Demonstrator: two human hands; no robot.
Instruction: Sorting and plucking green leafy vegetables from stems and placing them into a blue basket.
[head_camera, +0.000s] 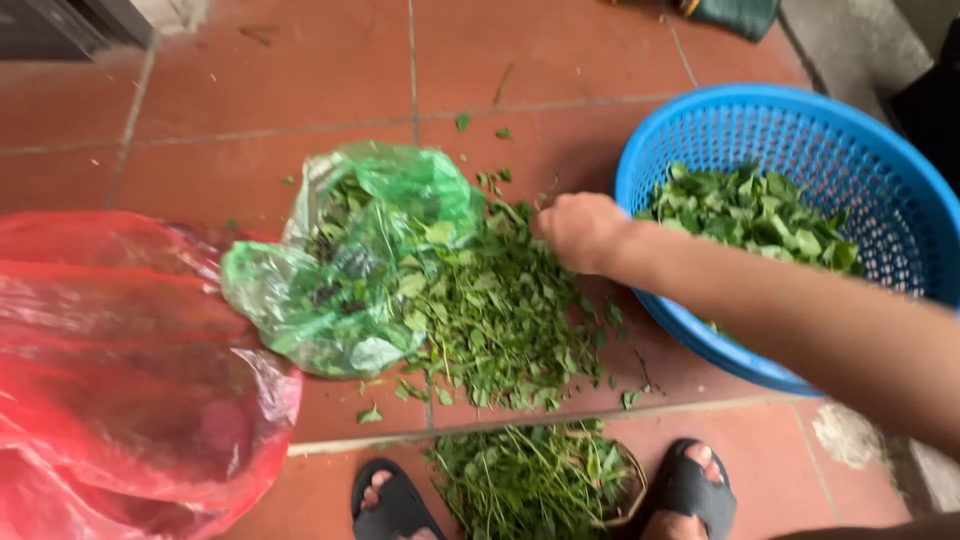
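1. Head view shows one hand, the right hand (583, 232), curled into a loose fist over the far edge of the leaf pile (500, 310); whether it grips any leaves cannot be told. The left hand is out of sight.
2. One leaf pile lies loose on the floor, spilling from one green plastic bag (345, 270) just left of it.
3. One blue basket (800, 130) stands right of the pile, holding picked leaves (750, 210).
4. One bundle of stems (530, 480) lies between two feet in two black sandals (395, 505).
5. One red plastic bag (120, 370) lies at far left.
6. All rest on a red tiled floor (250, 90) with pale grout lines and a few stray leaves.
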